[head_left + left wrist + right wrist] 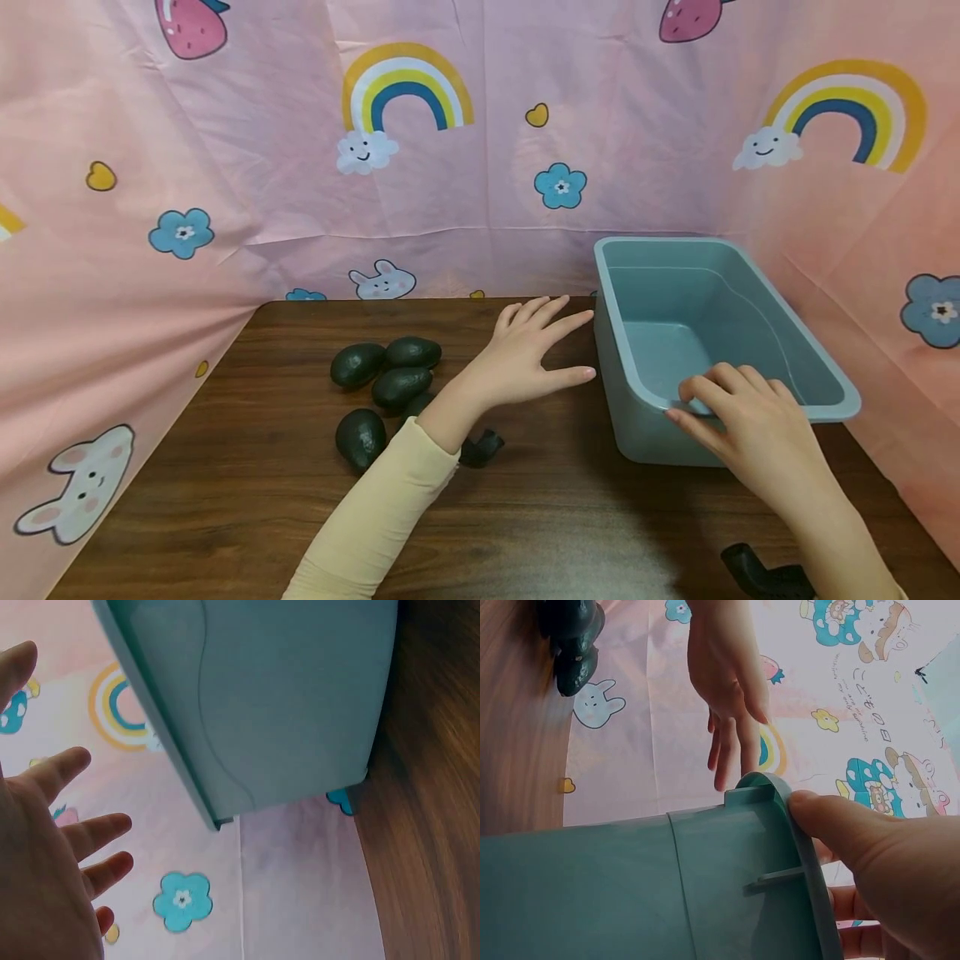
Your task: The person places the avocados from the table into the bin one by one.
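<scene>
A grey-blue plastic bin (651,435) stands at the right of the table, its open top facing up. My right hand (757,425) grips the near rim, thumb outside and fingers bent over into the bin. In the right wrist view the thumb (840,825) lies against the rim's outer side. My left hand (525,358) hovers beside the bin's left wall with fingers spread and holds nothing. The left wrist view shows these fingers (101,836) apart from the bin's wall (292,705). Several dark green avocados (401,388) lie to the left, one partly hidden behind the left forearm.
The dark wooden table (225,508) reaches back to a pink cloth backdrop (495,192) printed with rainbows and flowers. Cloth also hangs at both sides. A black device (482,448) shows at the left wrist, and another (765,575) by the right wrist.
</scene>
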### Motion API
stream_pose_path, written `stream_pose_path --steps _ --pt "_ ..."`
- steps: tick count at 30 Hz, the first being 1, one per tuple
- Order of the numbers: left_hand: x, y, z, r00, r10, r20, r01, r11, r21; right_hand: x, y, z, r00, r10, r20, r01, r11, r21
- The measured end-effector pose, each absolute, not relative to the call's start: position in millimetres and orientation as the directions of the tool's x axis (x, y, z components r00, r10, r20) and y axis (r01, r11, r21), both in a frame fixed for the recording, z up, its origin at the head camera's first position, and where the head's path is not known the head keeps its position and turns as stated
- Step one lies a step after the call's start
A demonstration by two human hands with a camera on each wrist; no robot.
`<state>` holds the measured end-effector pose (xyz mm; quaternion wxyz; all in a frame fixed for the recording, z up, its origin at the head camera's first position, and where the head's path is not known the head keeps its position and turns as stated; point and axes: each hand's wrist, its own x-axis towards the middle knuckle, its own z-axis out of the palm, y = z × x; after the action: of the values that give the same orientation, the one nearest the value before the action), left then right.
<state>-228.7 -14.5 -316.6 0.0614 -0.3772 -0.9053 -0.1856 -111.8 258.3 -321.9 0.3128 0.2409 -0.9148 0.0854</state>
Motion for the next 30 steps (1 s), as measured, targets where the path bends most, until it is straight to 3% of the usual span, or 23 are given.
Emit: stream_pose_path --steps 30 --pt "-222 -93 -320 -0.784 0.53 0.324 0.62 0.699 0.356 -110 256 -319 -0.699 -0.381 0.605 -0.49 0.871 -0.018"
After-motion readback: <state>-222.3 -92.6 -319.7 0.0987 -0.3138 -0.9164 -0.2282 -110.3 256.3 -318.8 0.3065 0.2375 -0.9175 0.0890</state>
